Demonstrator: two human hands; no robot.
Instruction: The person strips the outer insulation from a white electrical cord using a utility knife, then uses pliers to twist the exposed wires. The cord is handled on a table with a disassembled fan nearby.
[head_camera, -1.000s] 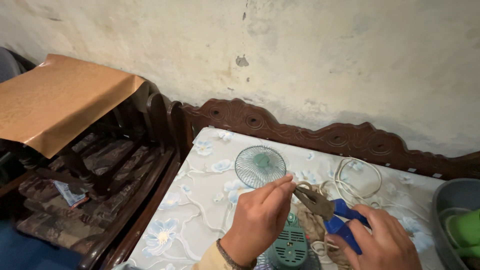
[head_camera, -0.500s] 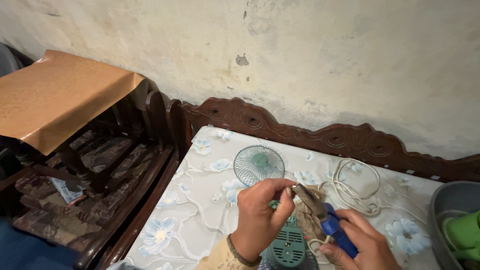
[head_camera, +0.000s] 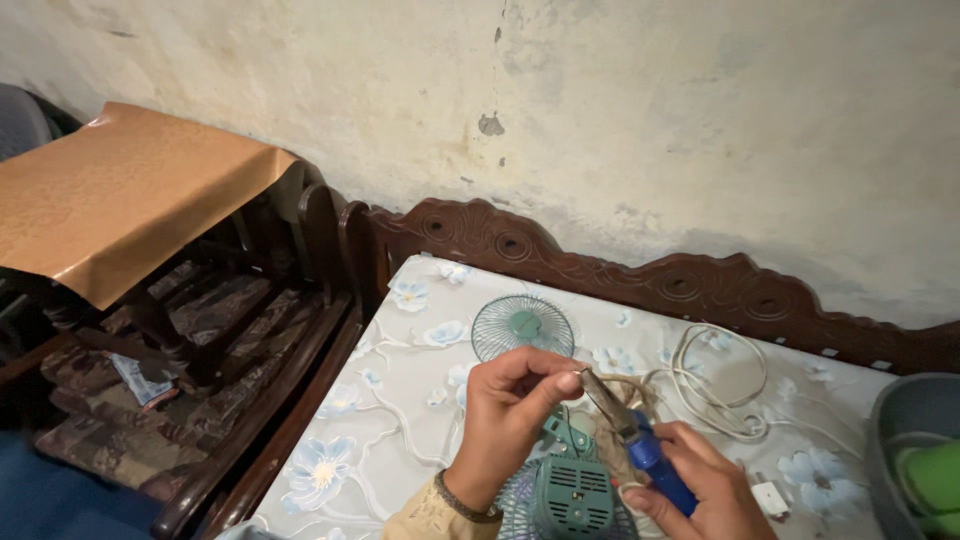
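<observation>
From my head camera I look down at a table with a flowered cloth (head_camera: 400, 400) pushed against a stained wall (head_camera: 650, 120). My left hand (head_camera: 505, 415) is pinched narrow, thumb and fingers closed on something too small to make out, right at the tip of the pliers (head_camera: 625, 430). My right hand (head_camera: 700, 490) is wrapped shut around the blue handles of those pliers, whose metal nose points up and left toward my left fingertips. Just below my hands sits a small green fan motor (head_camera: 570, 495) on its grille, partly hidden by my left wrist. Beyond my left hand a round green fan guard (head_camera: 522, 325) lies flat on the cloth, clear of my fingers. To the right of it a white cord (head_camera: 715, 385) lies in loose loops, ending in a white plug (head_camera: 770, 498) near my right hand. A grey tub (head_camera: 900, 430) with something green in it stands at the right edge. A carved dark wooden headboard (head_camera: 600, 260) runs behind the table. To the left stands a dark wooden chair (head_camera: 220, 320), and above it a surface under a brown cover (head_camera: 120, 190). I see no labels I can make out.
</observation>
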